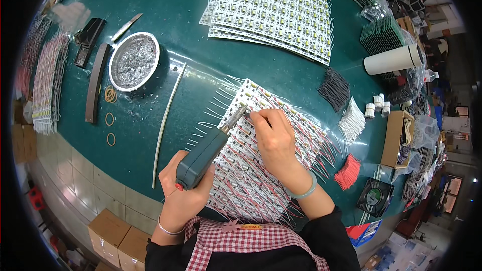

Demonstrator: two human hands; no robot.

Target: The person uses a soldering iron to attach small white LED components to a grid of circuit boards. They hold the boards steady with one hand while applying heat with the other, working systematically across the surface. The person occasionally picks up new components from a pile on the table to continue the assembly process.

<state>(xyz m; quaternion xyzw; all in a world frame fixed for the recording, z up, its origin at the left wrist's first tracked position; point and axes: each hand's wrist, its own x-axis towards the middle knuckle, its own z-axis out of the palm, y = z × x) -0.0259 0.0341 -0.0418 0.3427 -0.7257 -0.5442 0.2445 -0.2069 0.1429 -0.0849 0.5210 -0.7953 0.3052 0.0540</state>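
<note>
My left hand [187, 200] is wrapped round the dark green body of a soldering gun [205, 155]. Its metal tip reaches up to the left part of a white circuit board panel [233, 176], covered with small components and red and white wires. Close beside the tip, my right hand [274, 138] is closed in a pinch over the panel. Whatever its fingertips hold is too small and hidden to make out. Thin white wires stick out along the panel's left edge, and red and dark ones trail off its right side.
Left of the panel lie a thin pale rod [167, 125], a bowl of metallic scraps [134, 62], rubber bands [110, 119] and a brown bar [97, 83]. Stacked panels [271, 12] lie beyond. Rightward are black [334, 90], white [353, 121] and red wire bundles [347, 171], a tumbler [391, 60] and a fan [374, 197].
</note>
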